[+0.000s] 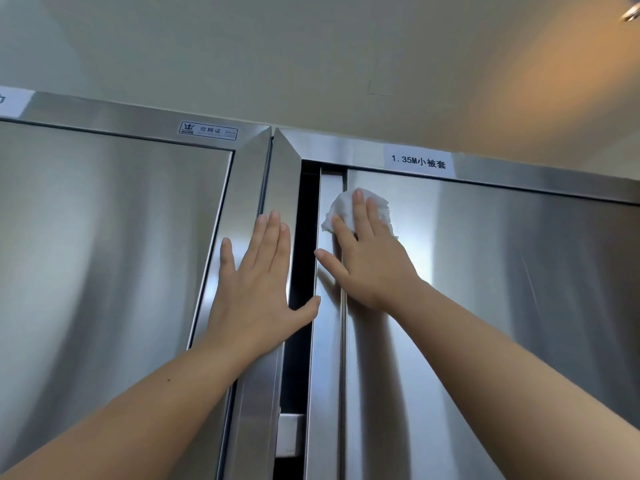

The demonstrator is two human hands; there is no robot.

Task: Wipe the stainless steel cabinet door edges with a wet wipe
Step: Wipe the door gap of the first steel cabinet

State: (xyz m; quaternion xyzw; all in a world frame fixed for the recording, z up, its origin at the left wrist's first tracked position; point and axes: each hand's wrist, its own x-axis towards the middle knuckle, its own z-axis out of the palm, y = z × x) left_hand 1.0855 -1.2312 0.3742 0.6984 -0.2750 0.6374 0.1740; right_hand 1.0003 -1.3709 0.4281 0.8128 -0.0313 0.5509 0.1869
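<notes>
A crumpled white wet wipe [379,206] lies flat against the right stainless steel cabinet door [502,289], near its top left corner. My right hand [367,258] presses the wipe onto the door with straight fingers, thumb stretched across the door's left edge strip [327,341]. My left hand [259,285] rests flat, fingers straight, on the vertical frame [249,393] between the two cabinets, its thumb reaching over the dark gap [298,220]. The right door stands slightly ajar.
The left cabinet door [104,254] is closed, with a certificate sticker [208,130] on the frame above it. A white label [419,162] sits above the right door. A pale wall and ceiling rise above the cabinets.
</notes>
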